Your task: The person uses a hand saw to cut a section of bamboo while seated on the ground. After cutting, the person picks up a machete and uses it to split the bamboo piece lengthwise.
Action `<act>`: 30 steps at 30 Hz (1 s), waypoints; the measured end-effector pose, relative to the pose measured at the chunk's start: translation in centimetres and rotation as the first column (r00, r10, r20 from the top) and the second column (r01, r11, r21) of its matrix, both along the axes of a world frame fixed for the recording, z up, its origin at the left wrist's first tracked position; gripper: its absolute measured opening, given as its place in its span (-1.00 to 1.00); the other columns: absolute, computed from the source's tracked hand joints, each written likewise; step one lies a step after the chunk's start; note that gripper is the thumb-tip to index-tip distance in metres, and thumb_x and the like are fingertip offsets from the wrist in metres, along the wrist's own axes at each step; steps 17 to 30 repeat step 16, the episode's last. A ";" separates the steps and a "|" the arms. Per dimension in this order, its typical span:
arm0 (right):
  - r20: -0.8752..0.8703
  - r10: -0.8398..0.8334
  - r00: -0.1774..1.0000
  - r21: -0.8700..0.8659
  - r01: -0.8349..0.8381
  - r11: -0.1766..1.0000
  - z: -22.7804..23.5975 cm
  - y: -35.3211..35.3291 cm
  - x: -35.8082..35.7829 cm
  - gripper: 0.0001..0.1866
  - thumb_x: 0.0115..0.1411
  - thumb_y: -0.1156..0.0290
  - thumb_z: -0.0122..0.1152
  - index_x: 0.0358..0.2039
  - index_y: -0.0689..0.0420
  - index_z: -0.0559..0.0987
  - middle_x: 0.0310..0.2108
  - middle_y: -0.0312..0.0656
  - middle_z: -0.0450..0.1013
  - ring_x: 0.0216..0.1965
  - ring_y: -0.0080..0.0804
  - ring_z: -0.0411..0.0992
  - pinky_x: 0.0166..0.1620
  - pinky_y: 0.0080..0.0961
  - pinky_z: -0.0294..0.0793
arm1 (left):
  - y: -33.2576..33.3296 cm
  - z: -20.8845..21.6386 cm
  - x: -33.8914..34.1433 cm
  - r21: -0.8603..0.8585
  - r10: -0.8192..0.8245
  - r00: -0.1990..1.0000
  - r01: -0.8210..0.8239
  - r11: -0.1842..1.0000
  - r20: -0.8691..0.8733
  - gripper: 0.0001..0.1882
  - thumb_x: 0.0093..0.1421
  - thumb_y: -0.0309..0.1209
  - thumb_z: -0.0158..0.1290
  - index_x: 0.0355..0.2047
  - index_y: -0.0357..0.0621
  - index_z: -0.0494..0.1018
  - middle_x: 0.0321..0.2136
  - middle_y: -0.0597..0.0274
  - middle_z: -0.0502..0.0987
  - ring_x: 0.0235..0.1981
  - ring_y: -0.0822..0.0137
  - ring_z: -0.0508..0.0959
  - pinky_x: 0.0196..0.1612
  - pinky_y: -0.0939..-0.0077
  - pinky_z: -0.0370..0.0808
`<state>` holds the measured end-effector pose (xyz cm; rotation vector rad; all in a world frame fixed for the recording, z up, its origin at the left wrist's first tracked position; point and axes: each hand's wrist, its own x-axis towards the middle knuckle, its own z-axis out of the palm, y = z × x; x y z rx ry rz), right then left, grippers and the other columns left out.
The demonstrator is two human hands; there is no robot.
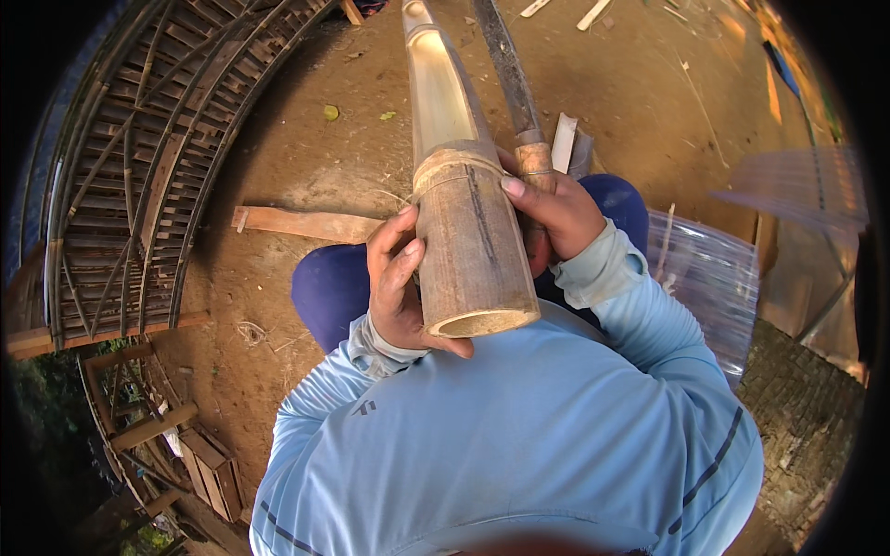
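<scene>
A thick bamboo tube (475, 236) points away from me, its round open end close to my chest. Beyond a node ring, the far part is cut away lengthwise and shows the pale inside. My left hand (397, 283) is wrapped round the tube's left side near that end. In my right hand (567, 215) is the wooden handle of a machete (512, 79), whose dark blade reaches forward alongside the bamboo. The right thumb rests against the tube's right side. Some right fingers are hidden behind the tube and handle.
A curved-looking bamboo slat platform (162, 185) stands at the left. A flat wooden strip (306, 223) lies on the dirt floor. Clear plastic sheeting (712, 287) and a rough-barked log (802, 422) are at my right. Pale offcuts (593, 13) lie far ahead; a wooden box (213, 474) sits lower left.
</scene>
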<state>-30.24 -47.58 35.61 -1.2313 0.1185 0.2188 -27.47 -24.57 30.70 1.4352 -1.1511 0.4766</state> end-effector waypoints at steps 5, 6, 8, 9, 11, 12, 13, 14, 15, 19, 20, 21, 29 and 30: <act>0.031 0.009 0.999 0.059 -0.011 0.998 -0.2 1.6 0.9 -0.29 0.22 0.09 0.31 0.24 0.27 0.35 -0.24 -0.20 0.52 -0.45 -0.53 0.46 -0.39 -0.60 0.48 | -0.1 0.2 0.4 -0.036 0.074 0.996 -0.072 0.997 0.051 0.25 -0.15 0.30 0.34 0.39 0.00 -0.02 0.33 -0.24 0.01 0.33 -0.11 0.19 0.29 -0.01 0.31; 0.022 0.028 0.999 0.032 -0.029 0.999 0.1 1.8 1.0 -0.28 0.22 0.09 0.31 0.24 0.27 0.35 -0.25 -0.21 0.52 -0.46 -0.53 0.46 -0.39 -0.60 0.48 | 0.0 0.2 0.6 -0.038 0.101 0.993 -0.099 0.994 0.067 0.23 -0.15 0.29 0.34 0.39 0.00 -0.01 0.31 -0.22 0.04 0.32 -0.10 0.20 0.29 0.00 0.31; 0.007 0.077 0.997 -0.020 -0.076 0.997 1.1 2.4 1.3 -0.27 0.22 0.10 0.31 0.25 0.28 0.33 -0.27 -0.21 0.51 -0.46 -0.53 0.45 -0.40 -0.60 0.48 | 0.5 0.6 1.1 -0.049 0.154 0.985 -0.151 0.987 0.075 0.20 -0.13 0.27 0.34 0.37 -0.02 0.02 0.28 -0.20 0.11 0.31 -0.07 0.22 0.29 0.01 0.30; 0.011 0.088 0.996 -0.005 -0.088 0.996 1.2 2.8 1.7 -0.27 0.22 0.11 0.31 0.26 0.29 0.32 -0.27 -0.22 0.50 -0.47 -0.53 0.45 -0.40 -0.59 0.47 | 0.7 0.7 1.3 -0.061 0.186 0.980 -0.182 0.981 0.070 0.18 -0.12 0.26 0.33 0.36 -0.03 0.03 0.26 -0.18 0.14 0.30 -0.06 0.24 0.29 0.02 0.29; 0.025 0.110 0.994 0.026 -0.110 0.994 1.4 3.3 2.3 -0.27 0.22 0.13 0.31 0.26 0.30 0.30 -0.29 -0.23 0.50 -0.47 -0.53 0.45 -0.40 -0.59 0.47 | 1.3 0.8 1.5 -0.087 0.244 0.968 -0.239 0.967 0.052 0.15 -0.10 0.24 0.33 0.34 -0.05 0.06 0.22 -0.15 0.20 0.28 -0.04 0.26 0.29 0.03 0.28; 0.016 0.112 0.994 0.017 -0.112 0.994 1.8 3.6 2.4 -0.22 0.21 0.15 0.32 0.30 0.31 0.25 -0.29 -0.23 0.49 -0.48 -0.54 0.45 -0.41 -0.59 0.46 | 1.6 0.8 1.4 -0.105 0.279 0.960 -0.274 0.956 0.032 0.13 -0.09 0.23 0.33 0.33 -0.06 0.07 0.20 -0.14 0.23 0.27 -0.03 0.27 0.29 0.04 0.28; 0.024 0.132 0.991 0.005 -0.133 0.991 2.3 3.9 2.6 -0.20 0.21 0.16 0.32 0.31 0.32 0.23 -0.30 -0.24 0.49 -0.48 -0.54 0.44 -0.41 -0.60 0.46 | 1.7 0.9 1.5 -0.127 0.312 0.950 -0.308 0.943 0.008 0.11 -0.08 0.22 0.33 0.32 -0.07 0.09 0.18 -0.13 0.26 0.27 -0.02 0.29 0.29 0.05 0.28; 0.032 0.153 0.988 -0.008 -0.153 0.988 2.7 4.2 2.8 -0.18 0.21 0.16 0.33 0.33 0.32 0.21 -0.31 -0.24 0.48 -0.48 -0.54 0.44 -0.40 -0.60 0.46 | 1.9 1.0 1.4 -0.153 0.342 0.939 -0.342 0.927 -0.023 0.10 -0.07 0.21 0.33 0.32 -0.08 0.10 0.16 -0.11 0.29 0.26 -0.01 0.30 0.29 0.06 0.27; 0.040 0.175 0.984 -0.021 -0.174 0.985 3.0 4.5 3.1 -0.17 0.20 0.17 0.33 0.34 0.33 0.19 -0.31 -0.25 0.48 -0.48 -0.54 0.44 -0.40 -0.60 0.46 | 2.1 1.1 1.5 -0.175 0.373 0.926 -0.377 0.909 -0.057 0.08 -0.07 0.20 0.33 0.31 -0.09 0.11 0.15 -0.10 0.33 0.25 0.00 0.31 0.29 0.06 0.27; 0.054 0.204 0.978 -0.004 -0.204 0.979 2.7 4.7 3.5 -0.14 0.21 0.22 0.32 0.37 0.33 0.12 -0.23 -0.17 0.53 -0.47 -0.55 0.43 -0.39 -0.61 0.46 | 2.3 1.1 1.5 -0.205 0.405 0.908 -0.418 0.885 -0.102 0.06 -0.06 0.19 0.33 0.30 -0.10 0.13 0.13 -0.08 0.36 0.24 0.01 0.32 0.29 0.07 0.26; 0.054 0.204 0.978 -0.004 -0.204 0.979 2.7 4.7 3.5 -0.14 0.21 0.22 0.32 0.37 0.33 0.12 -0.23 -0.17 0.53 -0.47 -0.55 0.43 -0.39 -0.61 0.46 | 2.3 1.1 1.5 -0.205 0.405 0.908 -0.418 0.885 -0.102 0.06 -0.06 0.19 0.33 0.30 -0.10 0.13 0.13 -0.08 0.36 0.24 0.01 0.32 0.29 0.07 0.26; 0.054 0.204 0.978 -0.004 -0.204 0.979 2.7 4.7 3.5 -0.14 0.21 0.22 0.32 0.37 0.33 0.12 -0.23 -0.17 0.53 -0.47 -0.55 0.43 -0.39 -0.61 0.46 | 2.3 1.1 1.5 -0.205 0.405 0.908 -0.418 0.885 -0.102 0.06 -0.06 0.19 0.33 0.30 -0.10 0.13 0.13 -0.08 0.36 0.24 0.01 0.32 0.29 0.07 0.26; 0.054 0.204 0.978 -0.004 -0.204 0.979 2.7 4.7 3.5 -0.14 0.21 0.22 0.32 0.37 0.33 0.12 -0.23 -0.17 0.53 -0.47 -0.55 0.43 -0.39 -0.61 0.46 | 2.3 1.1 1.5 -0.205 0.405 0.908 -0.418 0.885 -0.102 0.06 -0.06 0.19 0.33 0.30 -0.10 0.13 0.13 -0.08 0.36 0.24 0.01 0.32 0.29 0.07 0.26; 0.054 0.204 0.978 -0.004 -0.204 0.979 2.7 4.7 3.5 -0.14 0.21 0.22 0.32 0.37 0.33 0.12 -0.23 -0.17 0.53 -0.47 -0.55 0.43 -0.39 -0.61 0.46 | 2.3 1.1 1.5 -0.205 0.405 0.908 -0.418 0.885 -0.102 0.06 -0.06 0.19 0.33 0.30 -0.10 0.13 0.13 -0.08 0.36 0.24 0.01 0.32 0.29 0.07 0.26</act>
